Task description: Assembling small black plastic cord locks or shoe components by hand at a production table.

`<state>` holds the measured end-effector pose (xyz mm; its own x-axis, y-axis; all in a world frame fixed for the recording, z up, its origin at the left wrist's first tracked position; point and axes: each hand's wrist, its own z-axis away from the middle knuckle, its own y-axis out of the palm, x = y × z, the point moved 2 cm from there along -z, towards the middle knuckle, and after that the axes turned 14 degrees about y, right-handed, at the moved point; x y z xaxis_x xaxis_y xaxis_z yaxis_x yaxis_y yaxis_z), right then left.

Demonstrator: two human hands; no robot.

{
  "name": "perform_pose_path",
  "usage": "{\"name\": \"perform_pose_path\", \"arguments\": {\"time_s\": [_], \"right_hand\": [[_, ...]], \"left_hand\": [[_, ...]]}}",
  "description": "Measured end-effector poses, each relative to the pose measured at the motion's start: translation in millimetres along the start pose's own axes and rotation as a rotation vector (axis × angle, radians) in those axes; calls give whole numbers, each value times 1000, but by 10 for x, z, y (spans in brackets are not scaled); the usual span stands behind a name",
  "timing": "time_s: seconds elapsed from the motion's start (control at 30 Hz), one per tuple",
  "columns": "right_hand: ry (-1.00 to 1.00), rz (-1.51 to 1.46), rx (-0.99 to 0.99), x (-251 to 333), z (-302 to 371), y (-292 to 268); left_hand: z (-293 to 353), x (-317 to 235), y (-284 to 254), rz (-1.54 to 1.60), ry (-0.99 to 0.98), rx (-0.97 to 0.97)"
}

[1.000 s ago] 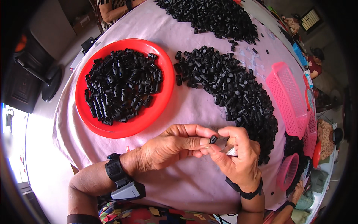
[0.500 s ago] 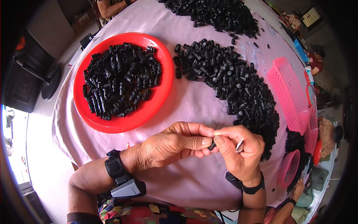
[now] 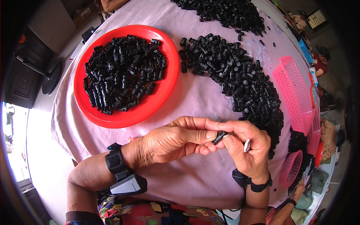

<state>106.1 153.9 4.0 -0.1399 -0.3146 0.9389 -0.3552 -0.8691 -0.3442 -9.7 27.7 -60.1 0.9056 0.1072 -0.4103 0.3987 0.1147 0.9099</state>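
Pinching a small black plastic piece (image 3: 219, 137) between them, the 2 hands meet low in the middle of the view, above the pale pink cloth (image 3: 195, 97) that covers the round table. The left hand (image 3: 176, 140) comes in from the lower left with a black wrist device (image 3: 122, 176) strapped on; its thumb and forefinger are closed narrowly on one end of the piece. The right hand (image 3: 247, 150) rises from below, wearing a dark wristband (image 3: 250, 182), its thumb and forefinger closed on the other end of the same piece, while a small silvery item (image 3: 246, 145) is tucked under its other curled fingers; what that item is cannot be told. The piece sits tilted, held clear of the cloth. Up and to the left lies a red round tray (image 3: 165, 90) holding a heap of black pieces (image 3: 123, 77). To the right of the tray, a long curving pile of loose black pieces (image 3: 240, 80) spreads over the cloth down toward the right hand, and another pile (image 3: 225, 11) lies at the top edge. Beyond the curving pile, near the table's right rim, is a pink slotted basket (image 3: 292, 93), and a smaller pink basket (image 3: 290, 168) sits lower, near the right wrist.
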Motion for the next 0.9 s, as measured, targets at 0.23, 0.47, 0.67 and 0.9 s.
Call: {"name": "perform_pose_path", "arguments": {"time_s": [0.23, 0.47, 0.67, 0.9], "right_hand": [[5, 37, 6, 4, -3, -45], [-41, 99, 27, -44, 1, -52], [-21, 66, -2, -52, 8, -44], [-40, 77, -3, -31, 7, -79]], "left_hand": [[-7, -11, 22, 18, 7, -26], [-15, -20, 39, -219, 85, 7], [-8, -56, 70, -262, 111, 30], [10, -63, 64, -225, 107, 36]]}}
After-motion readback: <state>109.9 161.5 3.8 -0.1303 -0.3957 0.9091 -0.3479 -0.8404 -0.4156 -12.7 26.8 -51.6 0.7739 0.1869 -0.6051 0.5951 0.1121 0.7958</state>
